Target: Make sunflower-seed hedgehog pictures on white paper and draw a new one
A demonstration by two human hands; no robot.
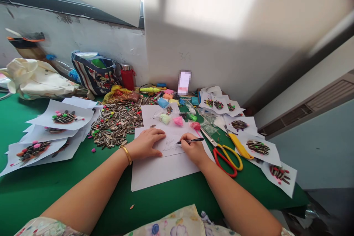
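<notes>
My right hand (192, 150) had its grip closed around a black pen (191, 140), its tip at a line drawing (170, 144) on the white paper (163, 171). My left hand (148, 142) lay on the same paper, fingers spread, its grip wide and holding nothing that I could see. Scissors (228, 156) lay open just right of the paper on the green worktop (110, 195). Striped seeds (116, 121) were heaped beyond my left hand, near the paper's left edge.

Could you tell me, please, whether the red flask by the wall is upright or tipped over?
Upright: the red flask has its silver lid on top, beside the striped bag.
</notes>
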